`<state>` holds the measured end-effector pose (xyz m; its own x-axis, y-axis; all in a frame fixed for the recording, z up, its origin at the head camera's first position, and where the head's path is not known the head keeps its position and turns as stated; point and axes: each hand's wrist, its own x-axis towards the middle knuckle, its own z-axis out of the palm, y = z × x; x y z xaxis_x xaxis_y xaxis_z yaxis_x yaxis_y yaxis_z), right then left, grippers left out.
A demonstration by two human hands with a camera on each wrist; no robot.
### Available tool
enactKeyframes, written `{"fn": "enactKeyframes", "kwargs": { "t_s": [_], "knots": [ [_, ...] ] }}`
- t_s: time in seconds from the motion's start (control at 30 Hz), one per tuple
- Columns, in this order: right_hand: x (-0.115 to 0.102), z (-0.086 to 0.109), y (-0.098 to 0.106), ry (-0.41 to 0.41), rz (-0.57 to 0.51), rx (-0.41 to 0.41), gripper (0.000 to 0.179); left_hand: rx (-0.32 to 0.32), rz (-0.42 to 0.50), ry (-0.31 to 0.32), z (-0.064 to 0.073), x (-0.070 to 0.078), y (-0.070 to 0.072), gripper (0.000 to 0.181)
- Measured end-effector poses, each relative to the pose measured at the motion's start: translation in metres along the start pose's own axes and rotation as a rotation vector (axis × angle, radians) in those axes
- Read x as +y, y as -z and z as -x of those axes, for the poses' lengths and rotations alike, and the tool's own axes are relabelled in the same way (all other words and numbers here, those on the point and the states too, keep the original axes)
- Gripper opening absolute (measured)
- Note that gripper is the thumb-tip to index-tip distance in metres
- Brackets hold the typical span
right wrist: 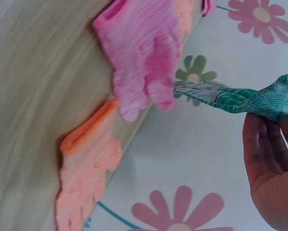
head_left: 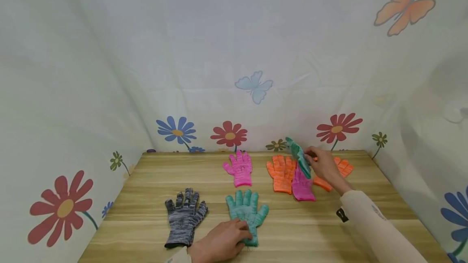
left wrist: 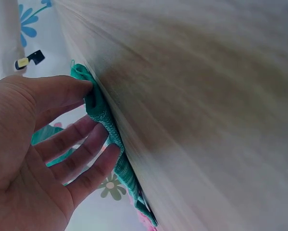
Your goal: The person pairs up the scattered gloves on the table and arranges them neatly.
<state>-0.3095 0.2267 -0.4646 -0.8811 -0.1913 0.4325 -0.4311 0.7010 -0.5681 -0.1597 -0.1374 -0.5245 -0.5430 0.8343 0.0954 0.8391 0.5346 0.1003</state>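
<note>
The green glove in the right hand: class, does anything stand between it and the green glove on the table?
Nothing visible blocks the air between the held green glove and the lying green glove: a pink glove and an orange glove near that line lie flat. The left hand touches the lying one.
</note>
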Motion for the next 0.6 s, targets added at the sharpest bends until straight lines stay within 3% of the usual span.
{"fn": "enactKeyframes", "kwargs": {
  "t_s": [0.27, 0.6],
  "knots": [
    [-0.030, 0.009, -0.003, 0.097, -0.010, 0.016, 0.014, -0.003, 0.000, 0.007, 0.000, 0.000, -0.001, 0.022],
    [-0.066, 0.021, -0.025, 0.272, 0.057, 0.045, 0.012, 0.017, -0.011, 0.014, 0.002, 0.001, 0.001, 0.020]
  ]
}}
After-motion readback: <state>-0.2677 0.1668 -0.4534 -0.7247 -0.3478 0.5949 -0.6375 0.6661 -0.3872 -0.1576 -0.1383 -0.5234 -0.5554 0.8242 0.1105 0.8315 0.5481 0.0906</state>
